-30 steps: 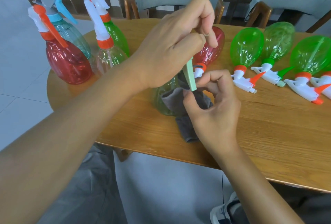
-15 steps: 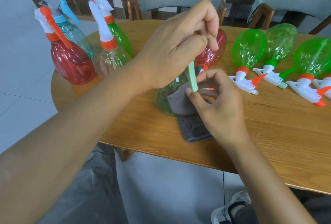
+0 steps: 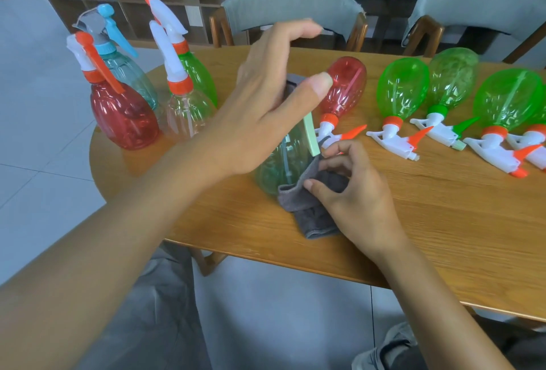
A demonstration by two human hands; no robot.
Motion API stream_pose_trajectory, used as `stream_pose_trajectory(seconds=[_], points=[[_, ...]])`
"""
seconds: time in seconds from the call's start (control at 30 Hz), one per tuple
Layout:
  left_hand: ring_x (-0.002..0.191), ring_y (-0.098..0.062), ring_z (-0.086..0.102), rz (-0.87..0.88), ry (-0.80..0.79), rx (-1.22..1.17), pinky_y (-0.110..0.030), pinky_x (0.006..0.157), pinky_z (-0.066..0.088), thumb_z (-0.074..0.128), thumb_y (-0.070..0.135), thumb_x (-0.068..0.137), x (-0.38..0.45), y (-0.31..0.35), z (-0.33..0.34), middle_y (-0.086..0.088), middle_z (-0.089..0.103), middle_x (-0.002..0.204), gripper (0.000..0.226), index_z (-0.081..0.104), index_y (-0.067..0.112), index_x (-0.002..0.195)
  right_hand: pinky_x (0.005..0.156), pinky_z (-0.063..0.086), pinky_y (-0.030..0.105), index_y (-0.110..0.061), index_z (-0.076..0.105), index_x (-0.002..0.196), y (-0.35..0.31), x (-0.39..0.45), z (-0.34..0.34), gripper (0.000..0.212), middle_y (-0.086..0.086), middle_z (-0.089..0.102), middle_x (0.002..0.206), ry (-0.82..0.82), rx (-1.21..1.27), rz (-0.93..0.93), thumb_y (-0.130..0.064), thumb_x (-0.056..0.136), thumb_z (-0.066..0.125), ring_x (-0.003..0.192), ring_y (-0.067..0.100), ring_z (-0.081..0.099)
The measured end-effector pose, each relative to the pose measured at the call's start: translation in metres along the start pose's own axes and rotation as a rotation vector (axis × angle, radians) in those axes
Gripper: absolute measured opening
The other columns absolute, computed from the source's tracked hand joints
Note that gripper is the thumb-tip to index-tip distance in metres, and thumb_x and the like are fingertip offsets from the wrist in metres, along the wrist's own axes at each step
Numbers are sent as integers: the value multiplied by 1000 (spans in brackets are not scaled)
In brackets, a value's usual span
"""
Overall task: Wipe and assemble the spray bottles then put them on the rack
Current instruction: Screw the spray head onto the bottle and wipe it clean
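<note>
One pale green spray bottle [image 3: 283,162] stands upright near the front edge of the wooden table [image 3: 413,222], and everything else is placed from it. Its light green trigger [image 3: 310,134] hangs down its right side, while the top of the bottle is hidden behind the left hand [image 3: 266,109]. That hand hovers over the bottle's head with fingers spread and nearly straight, thumb extended, gripping nothing that can be seen. Against the bottle's lower right side lies a grey cloth [image 3: 313,207], draped onto the table; the right hand [image 3: 354,192] pinches it between curled fingers and thumb, just right of the bottle. Behind the bottle, a red bottle [image 3: 345,86] lies on its side. Further right lie several green bottles [image 3: 403,89], also on their sides, nozzles toward the front. Left of the bottle stand four assembled bottles: red [image 3: 124,115], clear [image 3: 189,109], teal [image 3: 127,71] and green [image 3: 196,74].
</note>
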State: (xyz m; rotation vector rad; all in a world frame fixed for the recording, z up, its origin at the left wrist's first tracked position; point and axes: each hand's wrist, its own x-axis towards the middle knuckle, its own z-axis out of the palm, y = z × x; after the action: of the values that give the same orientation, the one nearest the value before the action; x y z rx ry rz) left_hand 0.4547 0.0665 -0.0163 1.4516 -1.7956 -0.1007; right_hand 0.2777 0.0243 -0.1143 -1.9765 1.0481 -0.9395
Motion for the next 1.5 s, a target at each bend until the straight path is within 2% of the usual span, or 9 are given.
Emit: stream_pose_trajectory(seconds=[0.17, 0.33, 0.43, 0.57, 0.77, 1.07, 1.2, 1.33, 1.5], points=[[157, -6, 3, -189, -12, -32, -42, 129, 14, 49, 60, 98, -40, -14, 9, 4, 0, 171, 95, -4, 16, 163, 89, 47, 11, -27, 55, 108, 1, 2, -1, 44, -15, 69, 101, -5, 7, 24, -18, 80, 87, 100, -2, 64], [154, 3, 10, -356, -61, -66, -38, 127, 20, 65, 59, 91, -66, -22, 25, 16, 2, 168, 111, -14, 26, 162, 82, 42, 4, -25, 68, 102, 0, 2, -4, 27, -15, 69, 102, -23, -46, 26, -22, 82, 86, 97, -2, 63], [149, 1, 25, -413, -87, -51, -30, 122, 26, 69, 56, 88, -66, -22, 30, 12, 24, 166, 101, 8, 26, 162, 84, 46, 9, -24, 71, 102, 2, 1, -4, 22, -15, 70, 102, -24, -51, 8, -23, 84, 83, 97, -1, 65], [114, 1, 59, -430, 9, -87, -34, 98, 50, 77, 44, 87, -59, -22, 32, 17, 64, 122, 53, 52, 28, 131, 89, 49, 17, -22, 69, 106, 4, -4, 3, 15, -13, 71, 103, 37, -25, -32, -24, 92, 75, 100, 2, 66], [104, -2, 69, -552, 168, -404, -31, 94, 53, 77, 35, 90, -44, -4, 24, 12, 75, 110, 34, 65, 20, 119, 97, 53, 45, -12, 64, 127, -10, -16, 21, 27, -1, 64, 120, 314, 142, -160, -25, 104, 57, 116, 15, 62], [98, -14, 75, -643, 215, -677, -48, 93, 60, 79, 43, 82, -36, 37, 32, 2, 78, 103, 40, 72, 17, 111, 103, 45, 42, -1, 54, 133, -28, -18, 27, 44, 6, 62, 126, 566, 333, -165, -24, 110, 24, 121, 20, 57], [100, -10, 74, -555, 248, -611, -46, 94, 58, 82, 33, 85, -33, 47, 38, 7, 78, 105, 33, 70, 18, 112, 101, 45, 31, -22, 67, 113, -31, -4, 17, 43, -10, 71, 109, 501, 673, 97, -38, 107, 27, 110, 0, 60], [108, -9, 71, -475, 202, -611, -44, 98, 56, 84, 26, 83, -31, 46, 44, 8, 75, 113, 42, 64, 18, 119, 109, 50, 48, -10, 67, 130, -29, 9, -2, 51, 9, 75, 119, 311, 1081, 531, -48, 107, 42, 114, 23, 70], [113, -10, 69, -368, 128, -543, -44, 101, 55, 87, 18, 81, -29, 39, 49, 8, 71, 120, 55, 56, 15, 127, 116, 39, 58, -10, 59, 141, -17, 8, -9, 72, 21, 61, 140, -50, 1258, 508, -66, 101, 40, 131, 37, 58]])
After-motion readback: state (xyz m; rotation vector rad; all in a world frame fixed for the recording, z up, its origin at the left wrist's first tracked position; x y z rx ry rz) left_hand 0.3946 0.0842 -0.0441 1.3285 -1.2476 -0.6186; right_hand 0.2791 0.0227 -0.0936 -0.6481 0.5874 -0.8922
